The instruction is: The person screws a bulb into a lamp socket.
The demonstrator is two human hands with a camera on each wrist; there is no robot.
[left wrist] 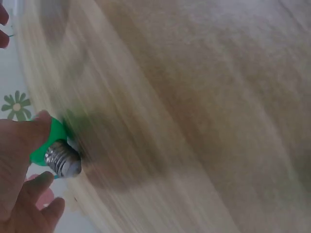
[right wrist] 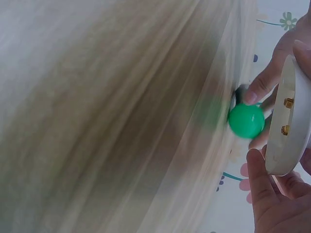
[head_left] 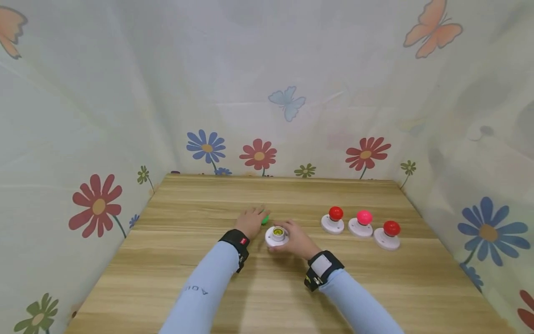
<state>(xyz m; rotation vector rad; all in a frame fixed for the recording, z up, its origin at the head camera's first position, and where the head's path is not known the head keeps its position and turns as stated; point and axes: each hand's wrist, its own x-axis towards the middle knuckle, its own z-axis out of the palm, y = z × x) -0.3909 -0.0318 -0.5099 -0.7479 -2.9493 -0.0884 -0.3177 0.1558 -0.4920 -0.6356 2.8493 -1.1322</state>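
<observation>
My left hand (head_left: 249,222) pinches a small green light bulb (head_left: 265,219) just over the wooden table. In the left wrist view the bulb's metal screw base (left wrist: 63,159) sticks out past the thumb, pointing away from the palm. The right hand (head_left: 297,239) grips a round white lamp holder (head_left: 276,237) by its edge, its threaded opening facing up. From the right wrist view, the holder's hollow underside (right wrist: 281,150) shows two brass screws, and the green bulb (right wrist: 246,121) is beyond it in the left fingers. Bulb and holder are close together but apart.
To the right stand three white lamp holders with bulbs in them: a red bulb (head_left: 336,213), a pink bulb (head_left: 365,217) and another red bulb (head_left: 391,228). A flower-printed curtain (head_left: 288,139) hangs along the back and sides of the wooden table (head_left: 187,222).
</observation>
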